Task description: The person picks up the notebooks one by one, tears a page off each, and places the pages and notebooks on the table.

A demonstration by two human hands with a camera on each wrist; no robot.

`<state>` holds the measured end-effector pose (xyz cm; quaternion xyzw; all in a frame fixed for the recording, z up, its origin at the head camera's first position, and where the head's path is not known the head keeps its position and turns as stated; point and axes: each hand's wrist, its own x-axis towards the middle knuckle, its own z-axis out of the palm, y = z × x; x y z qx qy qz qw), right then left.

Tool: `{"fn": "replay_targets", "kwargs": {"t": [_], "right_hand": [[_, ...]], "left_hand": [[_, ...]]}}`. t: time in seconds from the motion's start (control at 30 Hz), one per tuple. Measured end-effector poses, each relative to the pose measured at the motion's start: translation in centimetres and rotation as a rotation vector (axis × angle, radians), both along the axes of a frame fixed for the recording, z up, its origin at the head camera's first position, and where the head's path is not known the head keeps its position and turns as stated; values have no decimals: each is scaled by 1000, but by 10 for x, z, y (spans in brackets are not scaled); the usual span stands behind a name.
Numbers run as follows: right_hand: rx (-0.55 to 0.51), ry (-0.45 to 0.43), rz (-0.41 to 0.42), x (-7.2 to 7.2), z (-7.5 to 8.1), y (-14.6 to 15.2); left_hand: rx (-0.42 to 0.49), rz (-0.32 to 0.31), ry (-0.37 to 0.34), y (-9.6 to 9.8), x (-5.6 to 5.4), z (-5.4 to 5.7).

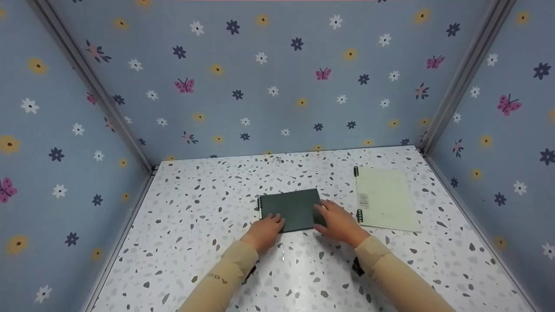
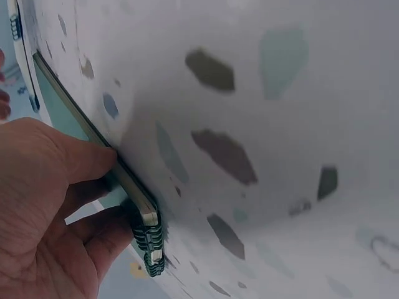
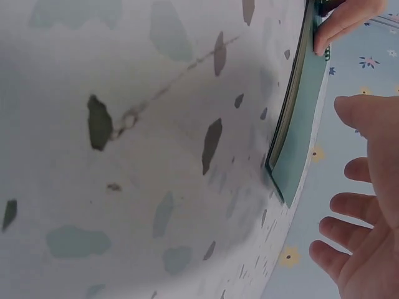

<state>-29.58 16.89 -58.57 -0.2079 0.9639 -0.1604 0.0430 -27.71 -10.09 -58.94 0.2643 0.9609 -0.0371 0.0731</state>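
A closed dark green spiral notebook [image 1: 297,208] lies flat on the speckled tabletop, its black coil binding on the left side. My left hand [image 1: 263,232] rests on its near left corner, fingers on the cover. In the left wrist view the left thumb touches the near edge of the pages, and the fingers reach toward the coil. My right hand [image 1: 342,221] is at the notebook's right edge. The right wrist view shows this hand [image 3: 368,205] with its fingers spread and nothing held, and the notebook [image 3: 302,118] beyond it.
A pale cream spiral notebook [image 1: 386,199] with a small label lies to the right, close to my right hand. Blue flower-patterned walls [image 1: 277,78] enclose the tabletop [image 1: 195,208] at the back and both sides.
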Motion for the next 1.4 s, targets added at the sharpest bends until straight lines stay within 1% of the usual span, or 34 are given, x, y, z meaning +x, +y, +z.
{"fn": "replay_targets", "kwargs": {"t": [0.1, 0.2, 0.37, 0.5, 0.57, 0.67, 0.73, 0.8, 0.87, 0.93, 1.0, 1.1, 1.23, 1.4], "right_hand": [[11, -17, 11, 3, -3, 0], [32, -12, 30, 5, -7, 0], [54, -20, 48, 10, -14, 4], [43, -66, 29, 16, -17, 8], [42, -82, 12, 18, -18, 10], [51, -90, -9, 20, -20, 11], [57, -102, -24, 22, -21, 11], [50, -115, -40, 24, -21, 11], [39, -123, -64, 25, -22, 11], [20, -118, -90, 26, -22, 11], [11, -91, -118, 27, -22, 10], [8, -39, -164, 29, -22, 9], [-16, -10, -241, 29, -21, 8], [-63, -41, -326, 27, -20, 7]], "left_hand": [[1, -50, 23, 7, 9, 1], [-7, -91, 43, 13, 19, 1], [-38, -152, 83, 21, 34, 1], [-38, -186, 122, 26, 42, 0], [-33, -196, 135, 27, 43, -1], [-2, -201, 129, 27, 42, -1], [63, -191, 103, 25, 39, -1], [147, -162, 79, 21, 35, -1], [221, -118, 64, 15, 30, -2], [259, -65, 60, 9, 26, -1], [261, -25, 56, 3, 23, -1], [252, -4, 26, -4, 20, -1], [235, -6, -14, -10, 18, -3], [195, -23, -24, -13, 18, -4]]}}
